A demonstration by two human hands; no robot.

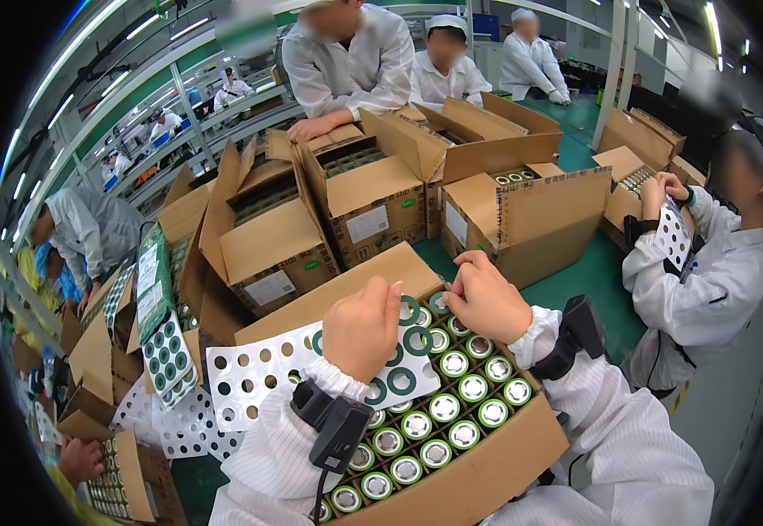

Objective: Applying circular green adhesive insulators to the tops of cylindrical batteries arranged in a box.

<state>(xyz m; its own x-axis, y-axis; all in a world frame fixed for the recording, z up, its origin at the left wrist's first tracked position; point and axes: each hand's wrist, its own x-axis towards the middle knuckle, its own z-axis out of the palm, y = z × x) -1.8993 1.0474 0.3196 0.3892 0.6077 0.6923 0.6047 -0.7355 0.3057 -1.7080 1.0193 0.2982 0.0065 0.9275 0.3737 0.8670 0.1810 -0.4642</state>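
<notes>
My left hand is closed over a white sheet of green ring stickers, which lies across part of an open carton. Its thumb and index finger are pinched beside one ring at the sheet's upper edge. In the carton, several green-rimmed cylindrical battery cells stand upright in a cardboard grid, silver ends up. My right hand is above the carton's far corner, thumb and forefinger pinched close to a green ring. What its fingertips hold is too small to make out.
More open cartons of cells stand close beyond mine. Used white sheets with holes and a ring-sticker sheet lie at left, beside a green plastic package. A co-worker at right holds a holed sheet; others stand across the green table.
</notes>
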